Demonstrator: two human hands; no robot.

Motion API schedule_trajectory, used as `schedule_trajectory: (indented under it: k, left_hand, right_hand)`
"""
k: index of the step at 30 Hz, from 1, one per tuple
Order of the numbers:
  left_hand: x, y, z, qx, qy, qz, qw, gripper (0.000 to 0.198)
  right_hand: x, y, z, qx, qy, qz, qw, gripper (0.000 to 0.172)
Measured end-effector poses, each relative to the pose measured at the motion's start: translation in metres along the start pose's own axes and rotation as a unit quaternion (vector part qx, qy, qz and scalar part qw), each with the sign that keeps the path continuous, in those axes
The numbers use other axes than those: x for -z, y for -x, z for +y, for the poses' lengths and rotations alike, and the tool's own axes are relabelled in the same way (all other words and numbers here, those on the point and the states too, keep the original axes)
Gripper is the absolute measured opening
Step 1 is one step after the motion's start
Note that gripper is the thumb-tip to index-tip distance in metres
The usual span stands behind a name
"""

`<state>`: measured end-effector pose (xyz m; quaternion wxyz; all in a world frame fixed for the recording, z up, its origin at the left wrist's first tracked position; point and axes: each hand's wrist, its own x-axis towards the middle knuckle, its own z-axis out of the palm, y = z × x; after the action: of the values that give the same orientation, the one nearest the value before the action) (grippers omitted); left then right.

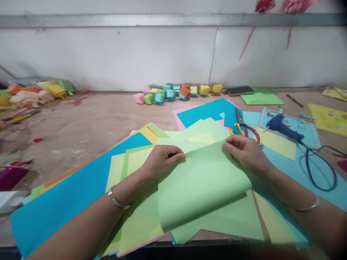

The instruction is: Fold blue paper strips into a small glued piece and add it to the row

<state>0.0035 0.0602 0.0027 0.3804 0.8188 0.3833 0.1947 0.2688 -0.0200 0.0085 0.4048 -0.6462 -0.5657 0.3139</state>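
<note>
A light green sheet of paper (203, 180) is bent over on itself, its near side rounded into a curve. My left hand (165, 160) pinches the sheet's far edge on the left, thumb against fingers. At the far right corner of that edge, my right hand (244, 150) grips the paper the same way. Under and around it lie loose coloured sheets, among them a long blue sheet (81, 177) on the left. Just beyond my right hand are scissors (242, 122) with red and yellow handles.
Several small folded paper cubes (170, 94) stand along the wall. A dark blue glue gun (284, 128) with a looping cord rests on the right, near a dark phone-like slab (240, 90). Pale paper shapes (29, 97) are heaped at the far left, with a purple object (12, 177) nearer.
</note>
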Motion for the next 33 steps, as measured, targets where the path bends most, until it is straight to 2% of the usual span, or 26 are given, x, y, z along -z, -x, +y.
schedule_trajectory:
  k: [4,8,13,17,24,28,33]
  left_hand:
    - [0.002,0.000,0.001,0.010,0.011,-0.012,1.000,0.026]
    - [0.009,-0.001,0.001,0.050,0.007,-0.022,0.998,0.023]
    - [0.016,-0.004,-0.003,0.084,-0.020,0.023,0.996,0.019]
    - [0.018,-0.005,-0.004,0.075,-0.062,0.042,0.994,0.020]
    - [0.021,-0.004,-0.001,0.057,-0.109,0.035,0.992,0.019]
    - [0.019,-0.005,-0.002,0.053,-0.139,0.017,0.989,0.016]
    - [0.009,-0.004,-0.006,0.011,-0.265,0.020,0.964,0.017]
  right_hand:
    - [0.001,-0.001,0.002,0.014,0.020,0.016,1.000,0.024]
    - [0.003,-0.004,0.007,0.035,0.066,0.039,0.996,0.023]
    - [0.003,-0.007,0.014,0.038,0.086,0.056,0.994,0.022]
    - [0.002,-0.006,0.013,0.050,0.104,0.065,0.991,0.022]
    - [0.001,-0.007,0.016,0.083,0.153,0.068,0.982,0.020]
    - [-0.002,-0.008,0.019,0.151,0.213,0.077,0.962,0.018]
    - [-0.006,-0.011,0.026,0.257,0.281,0.064,0.922,0.019]
